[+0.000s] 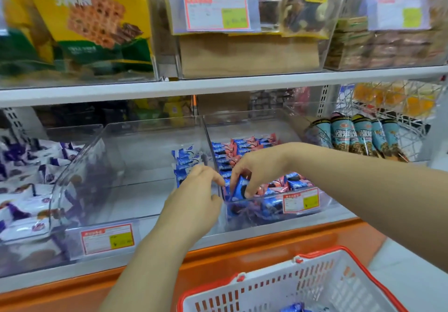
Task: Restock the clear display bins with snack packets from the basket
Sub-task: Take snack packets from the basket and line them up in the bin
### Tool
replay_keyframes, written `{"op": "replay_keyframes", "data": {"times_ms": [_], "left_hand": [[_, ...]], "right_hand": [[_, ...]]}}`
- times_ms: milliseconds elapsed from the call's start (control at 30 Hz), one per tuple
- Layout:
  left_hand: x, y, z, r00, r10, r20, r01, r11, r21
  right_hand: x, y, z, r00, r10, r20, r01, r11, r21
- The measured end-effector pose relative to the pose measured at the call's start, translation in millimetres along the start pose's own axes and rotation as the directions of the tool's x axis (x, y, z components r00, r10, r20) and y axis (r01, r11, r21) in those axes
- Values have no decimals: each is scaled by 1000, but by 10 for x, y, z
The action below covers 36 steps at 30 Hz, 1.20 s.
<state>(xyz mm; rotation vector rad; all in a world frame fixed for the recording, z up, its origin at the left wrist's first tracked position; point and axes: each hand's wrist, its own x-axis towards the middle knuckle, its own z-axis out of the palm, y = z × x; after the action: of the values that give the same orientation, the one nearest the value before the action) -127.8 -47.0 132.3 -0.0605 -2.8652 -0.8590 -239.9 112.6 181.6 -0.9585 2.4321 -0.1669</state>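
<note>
Two clear display bins sit side by side on the lower shelf. The middle bin (135, 156) holds a short row of blue snack packets (184, 161) against its right wall. The right bin (274, 212) is filled with blue and pink packets. My right hand (257, 168) reaches over this bin and pinches a blue snack packet (240, 188) at its front left corner. My left hand (194, 202) is inside the middle bin next to the dividing wall, fingers loosely curled; whether it holds anything is hidden. The white basket with red rim (315, 285) stands below, one blue packet (294, 308) showing in it.
A left bin holds white and purple packets (26, 190). Teal cone-shaped snacks (358, 137) lie to the right by a wire rack (392, 108). The upper shelf (218, 84) carries more clear bins close overhead. An orange ledge (242, 256) runs along the front.
</note>
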Motion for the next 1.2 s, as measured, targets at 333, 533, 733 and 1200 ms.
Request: {"op": "replay_keyframes", "data": {"times_ms": [333, 533, 733, 1200], "left_hand": [[-32, -31, 25, 999, -1, 38, 1, 1000, -6], [-37, -24, 40, 999, -1, 35, 1, 1000, -3], [-46, -20, 42, 999, -1, 40, 1, 1000, 6], [-78, -54, 51, 999, -13, 50, 13, 1000, -11]], "right_hand": [[102, 40, -8, 993, 85, 85, -93, 992, 88], [152, -32, 78, 998, 53, 29, -52, 998, -39], [189, -30, 163, 1000, 0, -29, -3, 993, -116], [331, -42, 255, 999, 17, 31, -9, 971, -240]]}}
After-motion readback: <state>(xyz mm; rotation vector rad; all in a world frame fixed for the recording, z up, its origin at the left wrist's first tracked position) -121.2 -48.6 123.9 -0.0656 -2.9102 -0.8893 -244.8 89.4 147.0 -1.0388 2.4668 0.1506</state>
